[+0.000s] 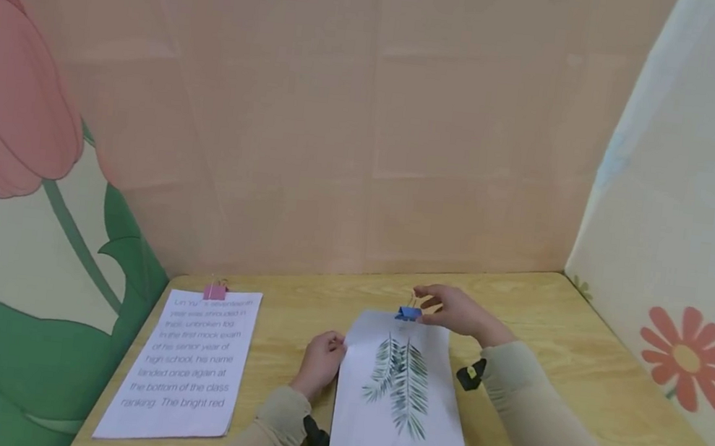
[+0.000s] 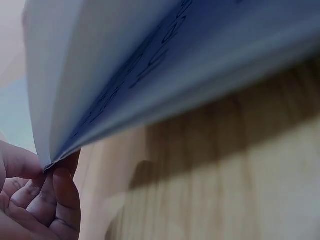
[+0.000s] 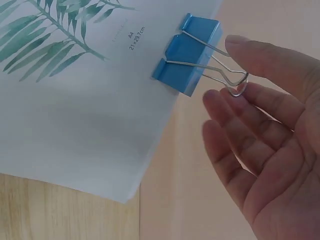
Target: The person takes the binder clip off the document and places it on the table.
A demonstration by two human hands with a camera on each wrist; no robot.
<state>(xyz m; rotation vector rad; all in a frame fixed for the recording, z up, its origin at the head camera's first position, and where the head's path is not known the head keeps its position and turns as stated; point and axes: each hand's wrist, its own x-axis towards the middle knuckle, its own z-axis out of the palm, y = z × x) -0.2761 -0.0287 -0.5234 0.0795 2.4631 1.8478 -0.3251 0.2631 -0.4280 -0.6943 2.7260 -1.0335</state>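
My left hand [image 1: 320, 361] pinches the left edge of a paper stack [image 1: 376, 414] whose white top sheet bears green palm leaves. In the left wrist view the sheets [image 2: 115, 65] spread apart, with printed letters inside, and meet between the thumb and fingers. A blue binder clip [image 3: 187, 55] sits on the stack's far edge, its wire handles sticking outward. Around those handles is my right hand [image 3: 275, 140], its thumb at the upper wire and its fingers loosely bent beneath the loops. There is space between the thumb and fingers.
Left of the stack, a sheet of large printed text [image 1: 185, 365] lies on the wooden table [image 1: 296, 304], with a pink binder clip [image 1: 215, 290] at its top. A pinkish covered wall [image 1: 288, 136] stands behind the table, with flower-patterned walls at both sides.
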